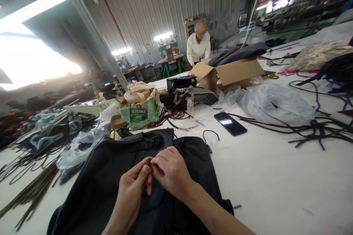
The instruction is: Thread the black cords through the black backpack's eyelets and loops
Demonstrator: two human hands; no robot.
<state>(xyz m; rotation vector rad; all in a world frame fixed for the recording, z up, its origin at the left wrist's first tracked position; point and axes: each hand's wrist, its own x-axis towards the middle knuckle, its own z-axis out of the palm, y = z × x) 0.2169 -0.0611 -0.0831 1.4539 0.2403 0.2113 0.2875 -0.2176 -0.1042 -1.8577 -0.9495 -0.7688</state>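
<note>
A black fabric bag [102, 176] lies spread over the table in front of me. Above its middle my two hands meet with their fingertips almost touching. My left hand [135, 181] pinches a small dark strip [149, 162] between thumb and forefinger. My right hand [173, 170] has its fingers curled closed on the same strip from the other side. Most of the strip is covered by my fingers, so I cannot tell whether it is a cord or a strap, or whether it joins the bag.
A phone [230, 123] lies beyond the bag, right of centre. Behind are a green bag of webbing rolls [142, 112], a cardboard box [238, 73] and clear plastic bags [275, 104]. Dark cords [309, 132] spread at the right, cut strips [33, 194] at the left. A person [198, 46] stands across the table.
</note>
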